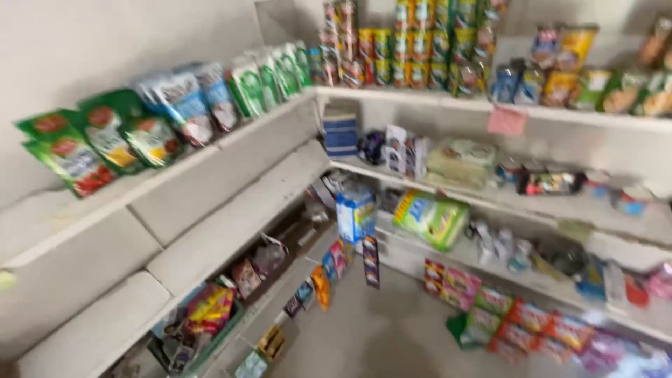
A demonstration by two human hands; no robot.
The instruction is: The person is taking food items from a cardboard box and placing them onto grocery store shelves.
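Neither hand shows anywhere in the head view, so whether either one is spread, closed or clamped on something cannot be told. The picture is blurred throughout.

The view looks into the corner of a small shop with white shelves (231, 217) running along two walls. On the top left shelf a row of green plastic pouches with red pictures (91, 143) leans against the wall, then blue-and-white pouches (185, 101), then green-and-white pouches (269, 77) toward the corner. On the top shelf of the far wall stand stacked yellow, green and red tins (413, 45), with mixed coloured packets (581, 70) to their right. A pink paper tag (506, 121) hangs on that shelf's front edge.

One shelf down, near the corner, sits a blue-and-white striped box (341, 133), with a pale wrapped bundle (462, 161) further right. Below that stand a blue-and-white carton (355, 215) and, just beside it, a green-and-yellow bag (432, 219). Strips of small coloured sachets (332, 269) hang from the lower left shelf's edge. Along the bottom right lie red and green flat packets (518, 318). The grey floor (378, 329) fills the middle foreground.
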